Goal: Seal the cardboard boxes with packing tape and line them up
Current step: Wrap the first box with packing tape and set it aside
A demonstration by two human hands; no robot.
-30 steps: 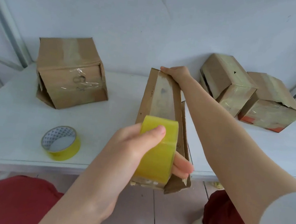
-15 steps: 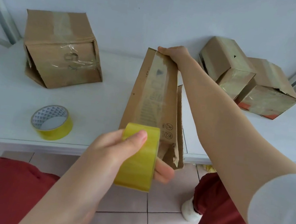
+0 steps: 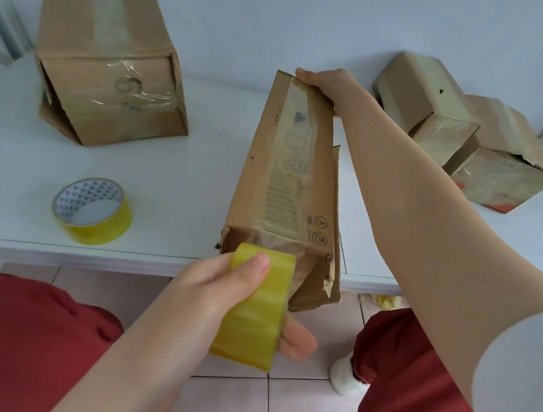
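A long, narrow cardboard box (image 3: 287, 180) lies tilted over the front edge of the white table (image 3: 11, 154), a strip of tape running along its top face. My right hand (image 3: 327, 87) grips its far end. My left hand (image 3: 217, 288) holds a yellow roll of packing tape (image 3: 256, 311) just below the box's near end, thumb on the roll's outer face. A second yellow tape roll (image 3: 93, 210) lies flat on the table at the left.
A taped cardboard box (image 3: 108, 70) stands at the back left. Two more taped boxes (image 3: 422, 101) (image 3: 500, 160) lean together at the back right by the wall. My red-trousered legs (image 3: 3, 343) and the tiled floor show below the table edge.
My left hand has drawn the tape roll down past the box's near end, off its top face. The right hand keeps its hold on the far end.
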